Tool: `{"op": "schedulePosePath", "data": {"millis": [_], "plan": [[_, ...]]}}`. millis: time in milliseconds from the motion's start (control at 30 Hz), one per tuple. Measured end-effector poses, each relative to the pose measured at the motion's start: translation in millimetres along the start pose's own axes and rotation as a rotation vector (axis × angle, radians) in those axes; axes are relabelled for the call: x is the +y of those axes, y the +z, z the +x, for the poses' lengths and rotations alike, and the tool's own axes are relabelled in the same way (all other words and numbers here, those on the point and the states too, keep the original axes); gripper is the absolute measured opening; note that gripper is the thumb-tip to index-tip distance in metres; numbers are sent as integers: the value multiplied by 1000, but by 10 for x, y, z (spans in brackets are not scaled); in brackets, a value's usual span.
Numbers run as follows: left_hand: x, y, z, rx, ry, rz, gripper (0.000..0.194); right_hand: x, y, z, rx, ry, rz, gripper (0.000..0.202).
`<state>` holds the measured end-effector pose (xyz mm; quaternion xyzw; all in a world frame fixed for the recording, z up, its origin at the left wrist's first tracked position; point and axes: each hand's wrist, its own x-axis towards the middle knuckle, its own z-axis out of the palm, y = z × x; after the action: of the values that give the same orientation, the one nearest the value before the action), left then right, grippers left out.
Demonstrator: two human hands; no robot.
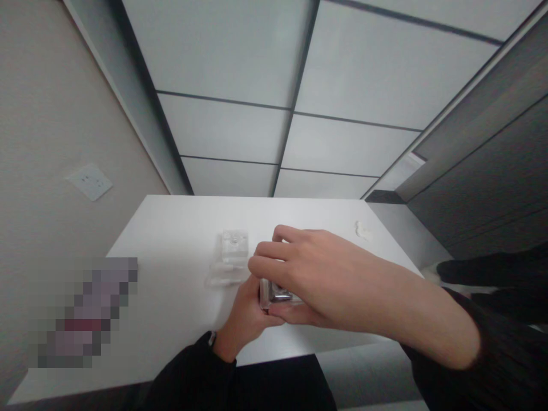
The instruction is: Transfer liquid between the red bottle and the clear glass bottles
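Near the front of the white table (180,319), both my hands meet around a small clear plastic case (264,294) with something dark and shiny in it. My left hand (244,311) grips the case from the left and below, its fingers mostly hidden. Over the top comes my right hand (303,268), with curled fingers on the far side and the thumb along the near edge. The contents are largely covered by that hand. Just beyond and left of my hands rests a clear plastic box (234,248), with a flat clear piece (225,275) in front of it.
A small white crumpled scrap (362,230) lies toward the table's right edge. At the left is a pixelated, unreadable object (85,314). A wall outlet (91,181) is on the left wall, and white panelled doors (240,137) stand behind the table.
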<state>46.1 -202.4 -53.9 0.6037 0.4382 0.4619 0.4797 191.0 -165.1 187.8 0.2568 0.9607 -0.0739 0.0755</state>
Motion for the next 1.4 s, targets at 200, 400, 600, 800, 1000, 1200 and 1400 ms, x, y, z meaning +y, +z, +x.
{"op": "schedulePosePath", "data": {"millis": [200, 400, 600, 800, 1000, 1200, 1400], "plan": [[42, -3, 10, 15, 56, -28, 53, 20, 39, -40, 14, 14, 33, 26], [4, -12, 3, 20, 79, 14, 61, 138, 204, -204, 207, -44, 116, 26], [2, -38, 5, -2, 98, -29, 78, 254, 485, -373, 410, -73, 273, 25], [-27, -53, 2, -19, 104, -61, 81, 308, 905, -485, 684, -76, 368, 27], [-18, -61, 5, -40, 104, -79, 77, 259, 1530, -528, 1058, 4, 577, 36], [-9, -63, 7, -30, 128, -116, 77, 11, 2033, -513, 1267, 203, 768, 42], [7, -89, 10, -22, 140, -113, 75, -247, 2533, -502, 1339, 462, 882, 63]]}}
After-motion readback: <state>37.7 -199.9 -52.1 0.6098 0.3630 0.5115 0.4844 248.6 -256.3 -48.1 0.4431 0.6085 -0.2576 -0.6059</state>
